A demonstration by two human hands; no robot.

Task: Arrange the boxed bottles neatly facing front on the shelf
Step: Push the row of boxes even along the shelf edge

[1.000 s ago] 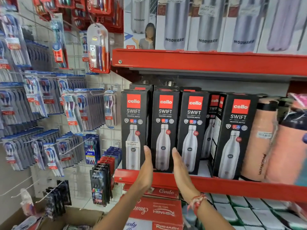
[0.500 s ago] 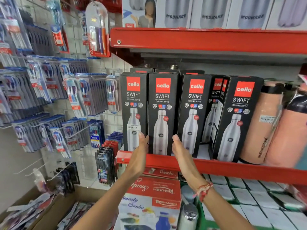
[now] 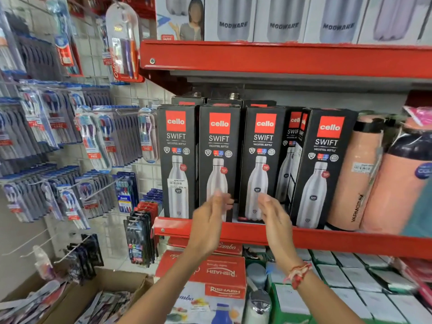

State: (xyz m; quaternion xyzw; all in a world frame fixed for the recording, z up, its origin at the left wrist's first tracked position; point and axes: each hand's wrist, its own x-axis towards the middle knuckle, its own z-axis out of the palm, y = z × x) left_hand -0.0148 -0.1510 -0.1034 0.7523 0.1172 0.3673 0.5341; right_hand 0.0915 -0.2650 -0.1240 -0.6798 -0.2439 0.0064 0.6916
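Several black Cello Swift bottle boxes stand along the red shelf (image 3: 339, 242). The left box (image 3: 177, 160), second box (image 3: 219, 160) and third box (image 3: 263, 157) face front side by side. A fourth box (image 3: 323, 164) stands further right, turned slightly, with another box (image 3: 291, 141) set back behind the gap. My left hand (image 3: 209, 220) hovers, blurred, before the second box's lower part. My right hand (image 3: 274, 213) is raised before the third box's lower right. Both hands are open-palmed and hold nothing.
Peach flasks (image 3: 355, 174) stand right of the boxes. An upper red shelf (image 3: 280, 59) carries Modware boxes (image 3: 282, 19). Toothbrush packs (image 3: 98, 141) hang on the left wall grid. Red Rishabh cartons (image 3: 219, 274) and white boxes (image 3: 339, 277) lie below the shelf.
Both hands have come off the second box's sides and shifted right, away from the shelf. The second box now sits level with its neighbours. The camera has moved slightly.
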